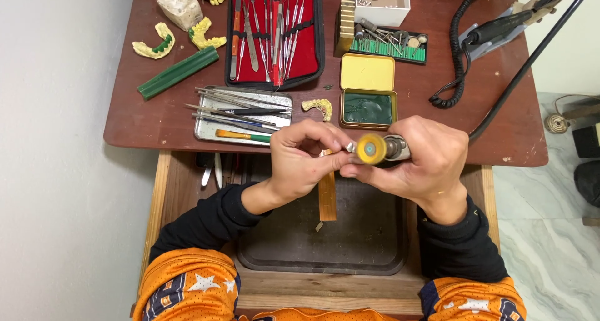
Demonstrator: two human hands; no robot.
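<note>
My left hand [304, 158] pinches a small silvery metal piece [350, 147] between thumb and fingertips. The piece touches a yellow polishing wheel [372, 150] on a rotary handpiece [396, 148], which my right hand [419, 161] grips. Both hands hover over a dark tray [375, 246] in an open wooden drawer, above a wooden bench peg [327, 196] jutting from the table edge.
The brown table [156, 118] carries a metal tray of hand tools [240, 115], a red instrument case [275, 33], a yellow tin of green wax [367, 107], a bur stand [387, 46], a white box [382, 2], yellow dental casts [153, 45], a green bar [178, 72], a coiled cord [459, 52].
</note>
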